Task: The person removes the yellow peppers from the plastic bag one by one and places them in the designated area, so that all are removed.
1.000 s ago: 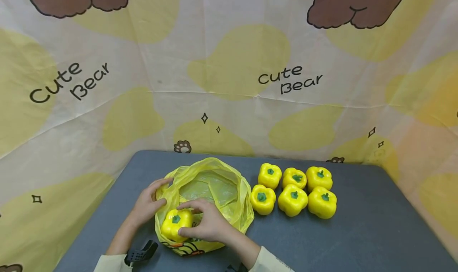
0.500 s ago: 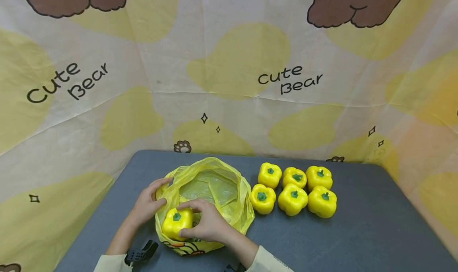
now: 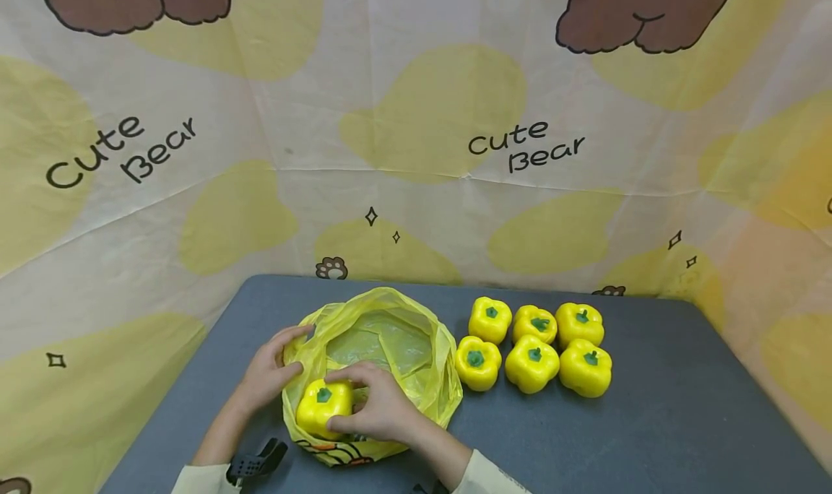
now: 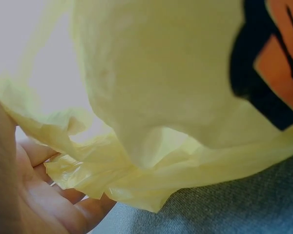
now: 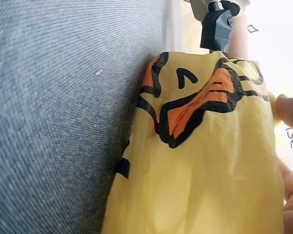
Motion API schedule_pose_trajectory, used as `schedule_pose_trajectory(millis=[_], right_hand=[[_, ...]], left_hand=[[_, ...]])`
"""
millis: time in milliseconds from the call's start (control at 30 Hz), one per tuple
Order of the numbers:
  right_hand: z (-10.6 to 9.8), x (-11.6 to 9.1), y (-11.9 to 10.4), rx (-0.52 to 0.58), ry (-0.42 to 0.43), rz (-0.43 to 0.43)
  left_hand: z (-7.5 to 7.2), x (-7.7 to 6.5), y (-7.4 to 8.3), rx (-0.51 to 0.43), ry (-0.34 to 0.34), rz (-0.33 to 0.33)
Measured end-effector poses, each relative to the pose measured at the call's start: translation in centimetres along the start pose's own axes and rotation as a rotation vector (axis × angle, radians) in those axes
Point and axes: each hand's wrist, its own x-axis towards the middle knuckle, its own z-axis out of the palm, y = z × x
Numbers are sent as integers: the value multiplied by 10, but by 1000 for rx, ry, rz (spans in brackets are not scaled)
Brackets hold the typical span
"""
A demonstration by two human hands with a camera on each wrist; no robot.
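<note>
A yellow plastic bag [image 3: 383, 317] stands on the table with its mouth spread wide. At its left side, my left hand [image 3: 263, 367] holds the bag's edge between thumb and fingers; in the left wrist view, thin folds of plastic [image 4: 117, 170] lie across the fingers. My right hand [image 3: 380, 404] reaches over the near side of the mouth and grips a yellow bell pepper [image 3: 323, 407] with a green stem. That pepper sits within the bag's front left rim. The right wrist view shows mostly the bag's printed front [image 5: 200, 146], with fingertips [image 5: 290, 112] beyond it.
Right of the bag, several yellow bell peppers [image 3: 531, 364] stand in two rows, the nearest close to the bag's side. The grey table [image 3: 650, 422] meets a printed cloth backdrop [image 3: 416, 118] at the back. A dark wrist strap device [image 3: 256, 459] sits at the left wrist.
The pepper in my right hand has shifted very slightly to the right inside the bag's rim. My left hand and the bag look still, as do the peppers on the table.
</note>
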Motion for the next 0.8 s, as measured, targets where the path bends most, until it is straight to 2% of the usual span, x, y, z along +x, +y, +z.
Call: schedule_pose_trajectory(millis=[800], right_hand=[[-26,-23,-21,112,28,-62]], left_hand=[[2,1,-1,9,21,12]])
